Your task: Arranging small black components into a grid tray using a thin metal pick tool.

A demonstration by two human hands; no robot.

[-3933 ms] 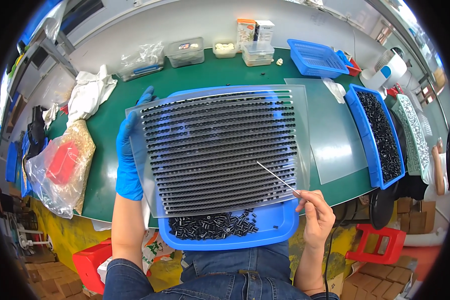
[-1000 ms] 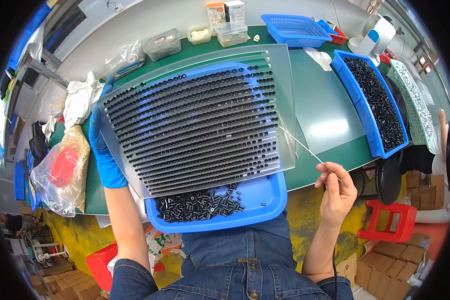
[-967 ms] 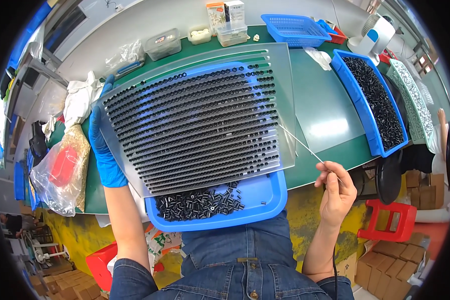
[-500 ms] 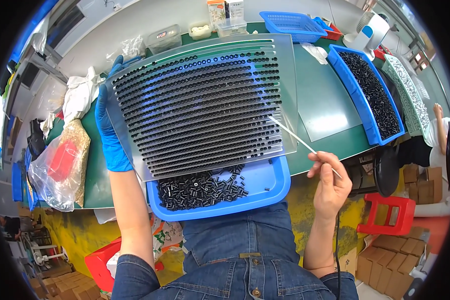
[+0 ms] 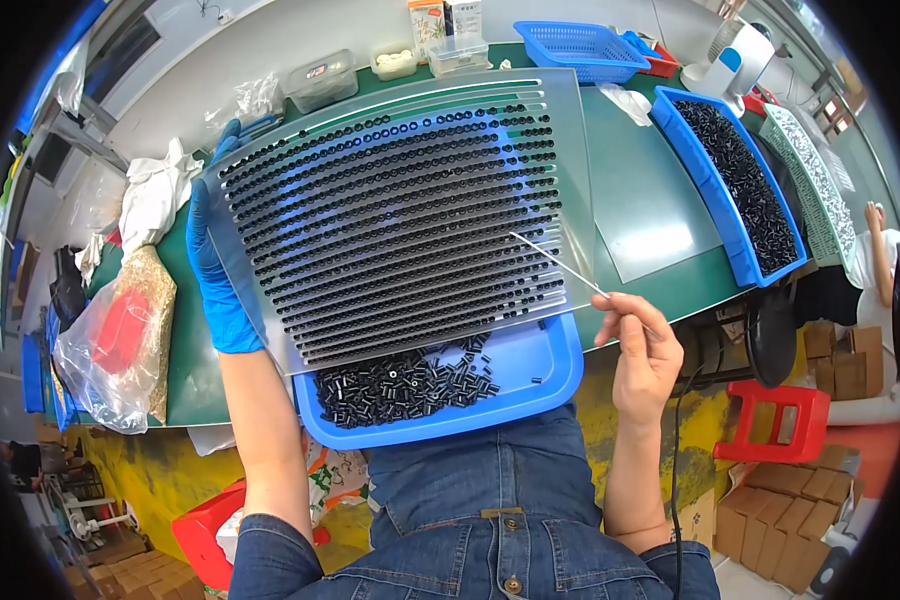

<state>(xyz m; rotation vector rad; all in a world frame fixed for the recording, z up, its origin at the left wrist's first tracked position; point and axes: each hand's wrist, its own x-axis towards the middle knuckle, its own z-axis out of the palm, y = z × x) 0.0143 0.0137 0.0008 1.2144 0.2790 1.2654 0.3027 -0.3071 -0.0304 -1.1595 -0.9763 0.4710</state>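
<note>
A clear slotted plate (image 5: 577, 140) rests tilted above the near side of the table, its slots filled with rows of small black tubes (image 5: 390, 215). My left hand (image 5: 208, 275), in a blue glove, is closed on the plate's left edge; part of the fingers is hidden by it. Between the fingertips of my bare right hand (image 5: 642, 350) is a thin white stick (image 5: 560, 265). Its tip meets the rows toward the right side of the plate. Below the plate, a blue tray (image 5: 555, 375) holds a heap of loose black tubes (image 5: 390, 392), partly covered by the plate.
Right on the green table (image 5: 625, 130) stand a long blue bin (image 5: 715, 205) of black parts and a green basket (image 5: 805, 190) of white pieces. A blue basket (image 5: 580, 50) and clear boxes (image 5: 322, 85) line the back. A plastic bag (image 5: 110, 350) lies left. A co-worker's arm (image 5: 878, 255) shows far right.
My right hand and the stick have moved left, the tip sliding leftward across the rows. The plate has shifted slightly left, my left hand with it.
</note>
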